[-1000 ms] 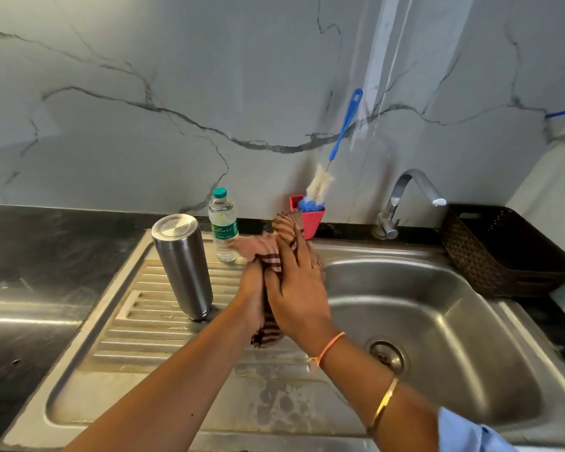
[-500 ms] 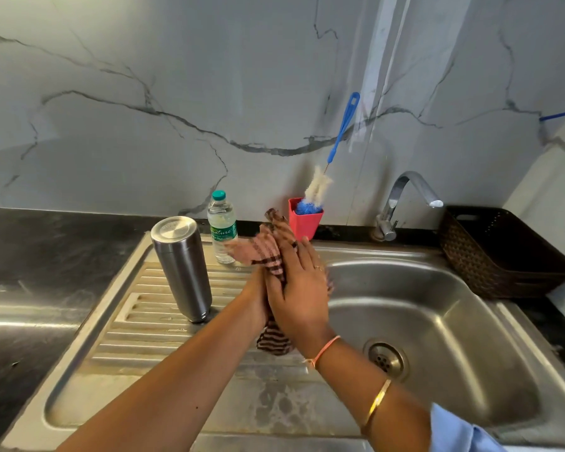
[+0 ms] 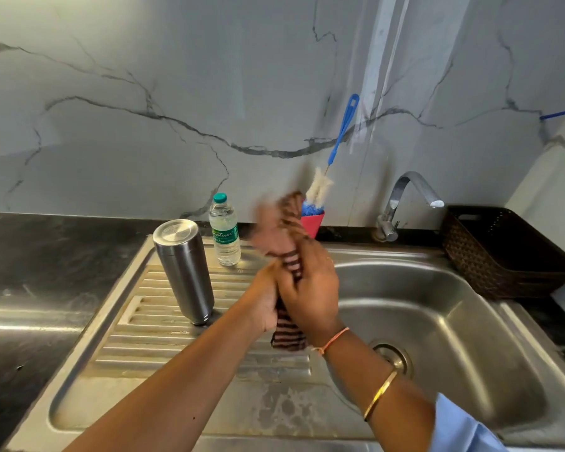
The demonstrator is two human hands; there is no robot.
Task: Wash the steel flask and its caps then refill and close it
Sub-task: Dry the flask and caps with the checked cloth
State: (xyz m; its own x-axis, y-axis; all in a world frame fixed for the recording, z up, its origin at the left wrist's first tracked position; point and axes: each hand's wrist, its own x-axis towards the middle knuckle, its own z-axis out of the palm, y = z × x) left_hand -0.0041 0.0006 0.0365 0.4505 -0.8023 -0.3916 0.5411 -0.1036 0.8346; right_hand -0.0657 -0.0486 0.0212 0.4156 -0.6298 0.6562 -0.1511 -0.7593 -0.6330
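Note:
The steel flask stands upright and capped on the ribbed drainboard, left of my hands. A striped brown cloth is squeezed between my palms. My left hand and my right hand are pressed together around it above the drainboard's right end. The cloth's top is blurred from motion and its lower end hangs below my wrists. A small plastic water bottle with a green cap stands just behind the flask.
A red cup holding a blue-handled bottle brush sits by the wall. The tap arches over the sink basin. A dark woven basket stands at the right. Black counter lies to the left.
My hands have kept rubbing the cloth between them; the cloth's top has flapped upward and blurred. The flask and bottle have not moved.

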